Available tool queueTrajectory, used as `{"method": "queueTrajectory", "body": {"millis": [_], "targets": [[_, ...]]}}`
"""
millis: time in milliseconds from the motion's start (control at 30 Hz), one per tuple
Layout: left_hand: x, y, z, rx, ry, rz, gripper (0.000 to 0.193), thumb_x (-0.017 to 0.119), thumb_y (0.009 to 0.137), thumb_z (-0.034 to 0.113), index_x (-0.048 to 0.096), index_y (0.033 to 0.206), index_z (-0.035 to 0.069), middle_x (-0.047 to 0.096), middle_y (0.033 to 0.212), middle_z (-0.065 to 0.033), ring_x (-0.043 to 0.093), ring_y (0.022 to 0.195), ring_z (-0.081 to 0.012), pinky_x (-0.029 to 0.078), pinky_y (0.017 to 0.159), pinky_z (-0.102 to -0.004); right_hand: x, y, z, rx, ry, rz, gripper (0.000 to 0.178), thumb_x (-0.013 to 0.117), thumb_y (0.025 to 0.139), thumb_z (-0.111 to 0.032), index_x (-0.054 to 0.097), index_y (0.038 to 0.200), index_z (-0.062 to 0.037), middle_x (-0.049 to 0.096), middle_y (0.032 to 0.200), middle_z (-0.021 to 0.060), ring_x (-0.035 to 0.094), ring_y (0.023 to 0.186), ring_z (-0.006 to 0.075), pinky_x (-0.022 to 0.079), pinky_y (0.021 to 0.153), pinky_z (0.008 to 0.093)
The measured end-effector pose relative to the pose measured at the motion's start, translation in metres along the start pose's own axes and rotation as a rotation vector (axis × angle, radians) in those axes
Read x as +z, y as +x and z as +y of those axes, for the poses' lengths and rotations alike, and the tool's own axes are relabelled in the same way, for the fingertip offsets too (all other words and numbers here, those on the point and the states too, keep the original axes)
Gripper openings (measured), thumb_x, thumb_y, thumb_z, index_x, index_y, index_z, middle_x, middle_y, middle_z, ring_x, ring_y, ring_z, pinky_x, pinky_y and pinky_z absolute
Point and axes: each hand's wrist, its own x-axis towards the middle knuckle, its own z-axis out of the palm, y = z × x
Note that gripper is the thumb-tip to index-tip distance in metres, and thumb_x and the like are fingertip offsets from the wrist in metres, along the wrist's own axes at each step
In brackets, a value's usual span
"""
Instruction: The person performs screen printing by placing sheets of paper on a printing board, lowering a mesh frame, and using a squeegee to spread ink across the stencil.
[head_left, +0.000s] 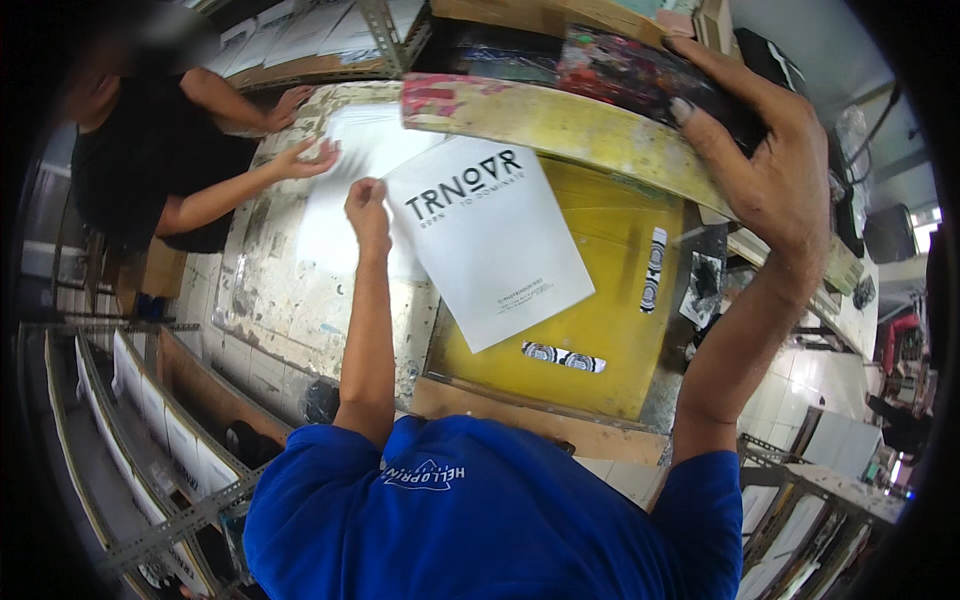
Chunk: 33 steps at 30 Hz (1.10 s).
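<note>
My left hand [368, 212] pinches the upper left corner of a white sheet [500, 250] with black lettering. The sheet is tilted and lies across a yellow, see-through panel [625, 270] in a wooden frame, which looks like a printing screen. Two black-and-white patterned strips, one upright [653, 270] and one level [563, 357], are on the panel. At the upper right my right hand [770, 150] grips a dark, paint-stained board [625, 75], thumb and fingers on either side of it. A yellow-stained wooden bar [560, 140] runs just below the board.
Across the paint-spotted table [270, 250], a co-worker in black [140, 160] holds both hands near a white sheet [345, 190]. Metal racks with white-faced panels [150, 400] stand at the lower left, and another rack [800, 520] at the lower right.
</note>
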Motion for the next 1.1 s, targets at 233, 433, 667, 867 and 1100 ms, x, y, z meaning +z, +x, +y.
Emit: {"method": "queueTrajectory", "body": {"millis": [233, 433, 667, 867, 1100], "targets": [[-0.170, 0.008, -0.028, -0.029, 0.105, 0.398, 0.008, 0.068, 0.094, 0.002, 0.066, 0.101, 0.000, 0.065, 0.091, -0.0032, 0.058, 0.083, -0.0130, 0.046, 0.077, -0.0275, 0.003, -0.002, 0.004, 0.011, -0.037, 0.071, 0.046, 0.078, 0.085, -0.023, 0.073, 0.130, -0.0162, 0.077, 0.108, 0.0155, 0.074, 0.093, 0.0219, 0.055, 0.086, 0.0338], [-0.235, -0.001, -0.021, 0.217, 0.547, 0.825, 0.028, 0.069, 0.094, 0.010, 0.067, 0.117, -0.004, 0.068, 0.110, -0.0176, 0.063, 0.099, -0.0295, 0.050, 0.089, -0.0405, 0.001, -0.003, 0.011, -0.018, -0.041, 0.022, 0.044, 0.074, 0.089, -0.020, 0.071, 0.133, -0.0151, 0.076, 0.110, 0.0165, 0.072, 0.095, 0.0195, 0.055, 0.088, 0.0341], [-0.100, -0.069, 0.028, 0.677, 0.761, 0.033, 0.040, 0.080, 0.085, 0.012, 0.071, 0.124, 0.008, 0.071, 0.127, -0.0117, 0.064, 0.122, -0.0320, 0.045, 0.107, -0.0431, 0.001, -0.003, 0.014, 0.029, -0.051, 0.015, 0.046, 0.075, 0.089, -0.023, 0.071, 0.133, -0.0126, 0.076, 0.113, 0.0165, 0.072, 0.098, 0.0205, 0.054, 0.091, 0.0343], [-0.051, -0.098, -0.033, 0.421, 0.996, -0.313, 0.030, 0.080, 0.086, 0.028, 0.078, 0.113, 0.014, 0.069, 0.133, -0.0120, 0.054, 0.137, -0.0351, 0.039, 0.114, -0.0497, 0.003, 0.000, 0.010, -0.023, 0.047, 0.044, 0.045, 0.077, 0.088, -0.020, 0.071, 0.132, -0.0115, 0.077, 0.113, 0.0152, 0.072, 0.098, 0.0206, 0.054, 0.092, 0.0344], [-0.044, -0.091, -0.045, 0.435, 0.850, -0.299, 0.016, 0.081, 0.085, 0.024, 0.080, 0.094, 0.011, 0.073, 0.127, -0.0093, 0.059, 0.132, -0.0362, 0.042, 0.108, -0.0479, 0.002, -0.002, 0.008, -0.006, -0.007, 0.067, 0.043, 0.077, 0.088, -0.023, 0.073, 0.130, -0.0142, 0.077, 0.112, 0.0152, 0.073, 0.098, 0.0220, 0.054, 0.090, 0.0350]]}}
